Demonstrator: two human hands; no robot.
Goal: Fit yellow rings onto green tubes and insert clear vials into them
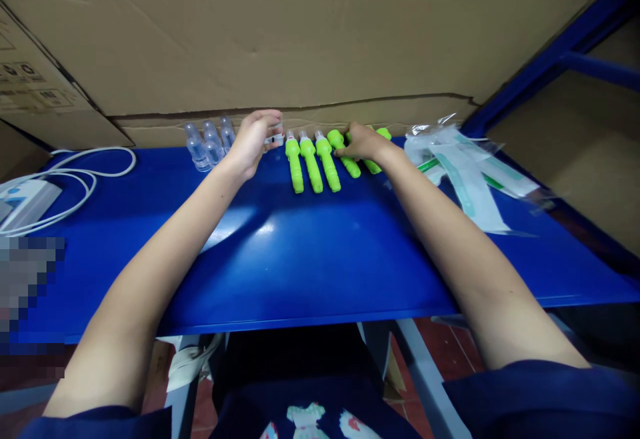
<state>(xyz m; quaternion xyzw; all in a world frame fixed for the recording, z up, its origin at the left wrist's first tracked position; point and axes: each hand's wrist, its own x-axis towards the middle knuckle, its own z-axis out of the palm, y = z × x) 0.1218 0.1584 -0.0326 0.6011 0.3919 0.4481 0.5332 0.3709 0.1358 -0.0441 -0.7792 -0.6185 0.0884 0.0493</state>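
Note:
A row of bright green plastic sticks with thick heads lies on the blue table. Three of them, including a middle green stick (pixel 311 166), have clear tips pointing at the back wall. My right hand (pixel 364 142) is closed over the right end of the row, its fingers on a green stick (pixel 371 166) that it partly hides. Just left of it lies another green stick (pixel 345 152), near my thumb. At the row's left end, my left hand (pixel 253 140) curls its fingers around a small clear-and-white plastic piece (pixel 275 137) with a red mark, mostly covered.
Several clear plastic vials (pixel 200 149) stand left of my left hand. Sealed packets (pixel 465 172) with white and green contents lie at right. A white cable (pixel 95 172) and a white box (pixel 30 202) are at far left. Cardboard (pixel 300 39) walls the back of the blue table (pixel 310 266).

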